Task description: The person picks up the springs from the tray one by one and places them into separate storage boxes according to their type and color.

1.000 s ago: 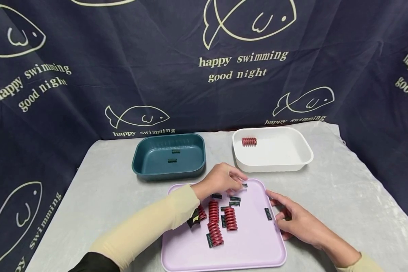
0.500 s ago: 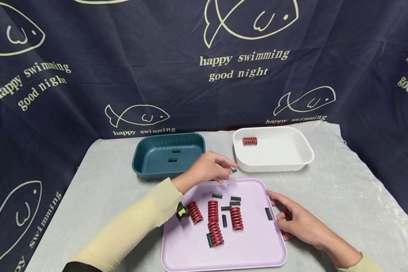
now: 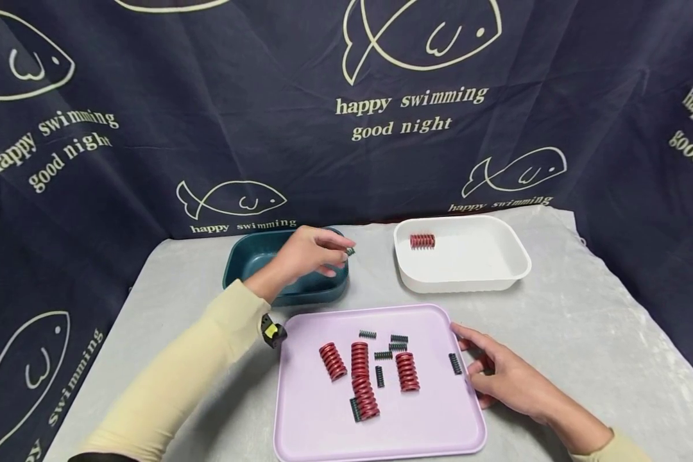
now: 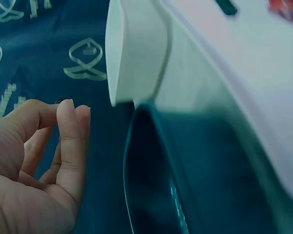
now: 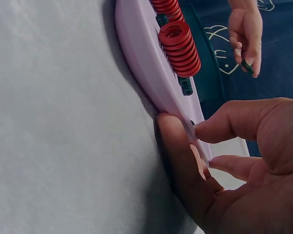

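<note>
My left hand [image 3: 306, 252] pinches a small dark green coil spring [image 3: 350, 251] between thumb and fingertips, over the right part of a teal bin [image 3: 314, 296]. The right wrist view also shows this green spring [image 5: 247, 66] in the fingertips. At the right edge of a lilac tray [image 3: 427, 423], my right hand [image 3: 505, 372] holds the rim, thumb and fingers on either side of it. On the tray lie several thick red springs [image 3: 407, 372] and several small green springs [image 3: 379, 376]. One green spring [image 3: 455, 364] lies just inside the rim by the right hand.
Behind the tray on the right stands a white bin [image 3: 456, 284] with one red spring [image 3: 422, 241] inside. A pale cloth [image 3: 577, 308] covers the table. A dark blue curtain [image 3: 317, 160] with fish prints hangs at the back and sides.
The left hand has lifted a green spring from the tray's far right corner and carried it left and back over the teal bin. The right hand has stayed at the tray's edge.
</note>
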### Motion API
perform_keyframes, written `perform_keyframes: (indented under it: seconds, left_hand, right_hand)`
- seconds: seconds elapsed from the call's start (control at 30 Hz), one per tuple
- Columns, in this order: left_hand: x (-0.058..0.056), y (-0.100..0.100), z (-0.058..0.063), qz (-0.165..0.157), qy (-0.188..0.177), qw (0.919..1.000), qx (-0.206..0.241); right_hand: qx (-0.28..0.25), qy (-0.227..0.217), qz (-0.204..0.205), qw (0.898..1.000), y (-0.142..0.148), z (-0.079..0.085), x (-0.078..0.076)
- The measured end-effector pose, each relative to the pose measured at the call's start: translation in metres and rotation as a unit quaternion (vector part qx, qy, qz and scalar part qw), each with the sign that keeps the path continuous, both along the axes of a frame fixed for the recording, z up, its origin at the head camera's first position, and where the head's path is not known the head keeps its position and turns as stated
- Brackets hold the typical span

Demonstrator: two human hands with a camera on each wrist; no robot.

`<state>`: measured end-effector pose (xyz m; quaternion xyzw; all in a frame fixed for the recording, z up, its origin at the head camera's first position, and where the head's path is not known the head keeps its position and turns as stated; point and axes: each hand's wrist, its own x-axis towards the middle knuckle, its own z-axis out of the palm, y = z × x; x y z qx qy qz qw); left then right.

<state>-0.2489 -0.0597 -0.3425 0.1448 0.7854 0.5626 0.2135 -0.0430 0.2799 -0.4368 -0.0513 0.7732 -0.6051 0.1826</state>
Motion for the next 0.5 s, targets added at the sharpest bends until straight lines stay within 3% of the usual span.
perform_keyframes:
  seconds: [0.23, 0.5]
  left_hand:
    - [-0.021, -0.03, -0.001, 0.025, 0.0, 0.9996, -0.016]
    - [-0.035, -0.055, -0.001, 0.045, 0.004, 0.9974, -0.056]
  right_hand:
    - [0.005, -0.001, 0.001, 1.0, -0.001, 0.0, 0.0]
    - [0.012, -0.003, 0.0, 1.0, -0.001, 0.002, 0.0]
